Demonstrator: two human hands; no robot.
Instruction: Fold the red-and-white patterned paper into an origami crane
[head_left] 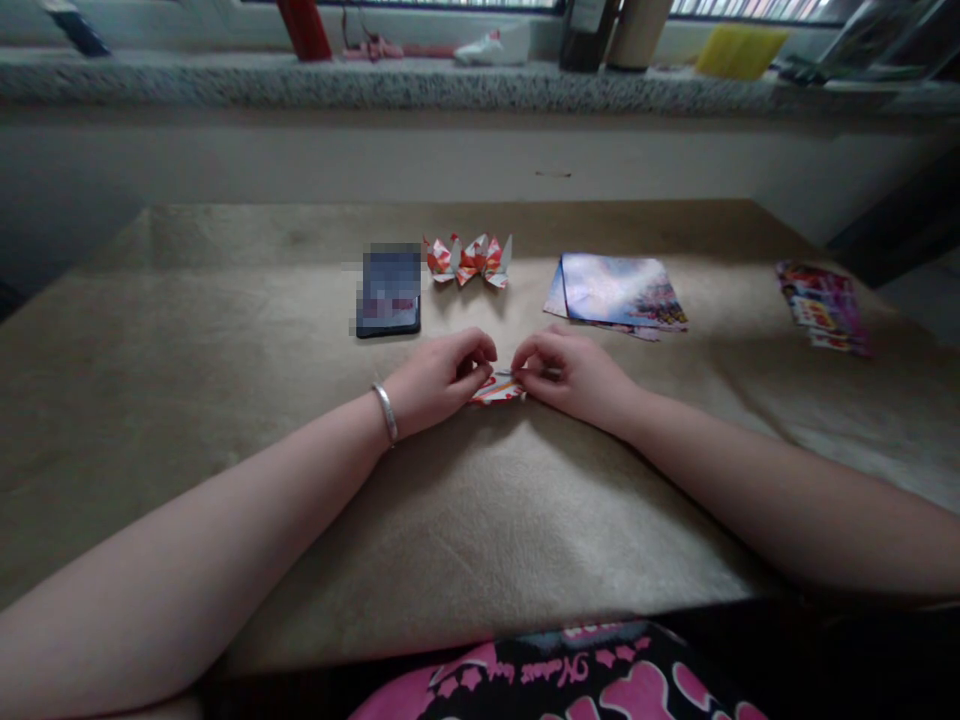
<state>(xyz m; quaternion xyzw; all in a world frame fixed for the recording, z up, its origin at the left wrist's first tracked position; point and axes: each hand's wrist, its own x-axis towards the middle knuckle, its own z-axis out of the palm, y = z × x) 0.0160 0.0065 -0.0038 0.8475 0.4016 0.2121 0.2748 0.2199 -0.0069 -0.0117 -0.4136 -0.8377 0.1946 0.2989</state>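
Between my hands is a small folded piece of red-and-white patterned origami paper (498, 388), low over the table. My left hand (444, 376), with a silver bangle at its wrist, pinches the paper's left side between thumb and fingers. On the other side, my right hand (571, 372) grips the right edge with its fingertips. Part of the paper is hidden behind the fingers. Beyond it stand folded origami cranes (471, 262) in similar red-and-white paper, close together.
Left of the cranes lies a dark phone (390, 292), its screen blurred. To the right are a stack of printed sheets (622, 290) and some colourful packets (823, 308). A granite windowsill (420, 88) behind the table (225, 350) holds bottles and a yellow sponge-like block (741, 50).
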